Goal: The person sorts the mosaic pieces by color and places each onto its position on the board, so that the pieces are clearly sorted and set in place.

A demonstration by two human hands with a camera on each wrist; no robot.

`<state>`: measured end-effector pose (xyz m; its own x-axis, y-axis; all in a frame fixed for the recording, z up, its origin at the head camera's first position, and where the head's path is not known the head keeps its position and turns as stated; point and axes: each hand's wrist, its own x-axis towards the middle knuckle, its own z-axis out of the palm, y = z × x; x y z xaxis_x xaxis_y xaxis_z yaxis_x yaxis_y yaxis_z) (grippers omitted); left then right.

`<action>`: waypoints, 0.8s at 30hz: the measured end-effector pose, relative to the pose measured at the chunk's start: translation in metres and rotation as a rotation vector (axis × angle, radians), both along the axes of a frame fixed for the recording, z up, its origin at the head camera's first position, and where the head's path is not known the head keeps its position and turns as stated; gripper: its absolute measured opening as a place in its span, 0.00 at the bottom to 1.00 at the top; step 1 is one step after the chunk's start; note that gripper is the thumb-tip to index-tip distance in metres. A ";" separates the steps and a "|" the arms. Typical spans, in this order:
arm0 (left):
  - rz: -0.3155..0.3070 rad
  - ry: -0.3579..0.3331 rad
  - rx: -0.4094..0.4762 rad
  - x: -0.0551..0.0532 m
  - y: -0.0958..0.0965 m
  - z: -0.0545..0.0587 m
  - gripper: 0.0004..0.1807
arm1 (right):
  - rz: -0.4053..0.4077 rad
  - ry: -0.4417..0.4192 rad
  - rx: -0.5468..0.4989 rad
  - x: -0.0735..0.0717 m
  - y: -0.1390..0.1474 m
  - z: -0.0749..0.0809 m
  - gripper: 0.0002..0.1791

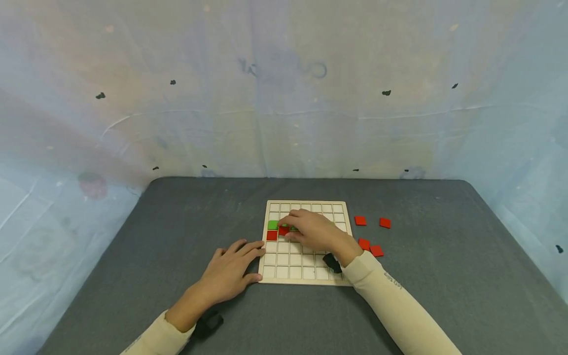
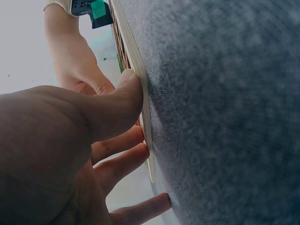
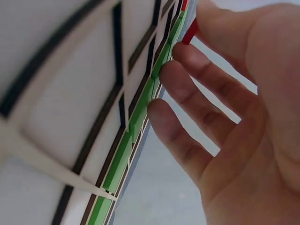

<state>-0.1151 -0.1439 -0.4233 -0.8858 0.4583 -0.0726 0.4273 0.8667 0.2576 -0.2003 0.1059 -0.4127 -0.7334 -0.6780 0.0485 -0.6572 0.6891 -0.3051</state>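
Observation:
A wooden grid board (image 1: 306, 282) with square cells lies flat on the grey table. My right hand (image 1: 316, 230) is over it, pinching a red square tile (image 3: 190, 33) between thumb and fingertip, tilted close above the cells. Beside this tile, a second red tile (image 1: 271, 235) sits in the leftmost cell of its row. Just behind that one is a green tile (image 1: 272, 225), and the right wrist view shows a row of green tiles (image 3: 117, 161) in the board. My left hand (image 1: 228, 271) has its fingers spread, with thumb and some fingertips touching the board's left edge.
Several loose red tiles (image 1: 360, 221) lie on the table (image 1: 426, 296) to the right of the board, some near my right forearm. A pale, patterned sheet (image 1: 284, 123) hangs behind the table and at both sides.

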 end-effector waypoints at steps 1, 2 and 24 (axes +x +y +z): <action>0.001 0.000 0.001 0.000 0.000 0.000 0.32 | 0.000 0.002 0.006 0.000 0.000 0.000 0.22; 0.001 0.000 0.001 0.000 0.000 0.000 0.32 | 0.000 0.002 0.010 0.000 0.000 -0.001 0.21; 0.006 0.003 -0.001 0.000 0.000 -0.002 0.33 | 0.035 0.114 0.034 0.004 -0.003 -0.003 0.18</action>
<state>-0.1154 -0.1438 -0.4253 -0.8887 0.4531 -0.0699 0.4231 0.8693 0.2556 -0.1967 0.1026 -0.4154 -0.7000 -0.7061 0.1074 -0.7106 0.6734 -0.2039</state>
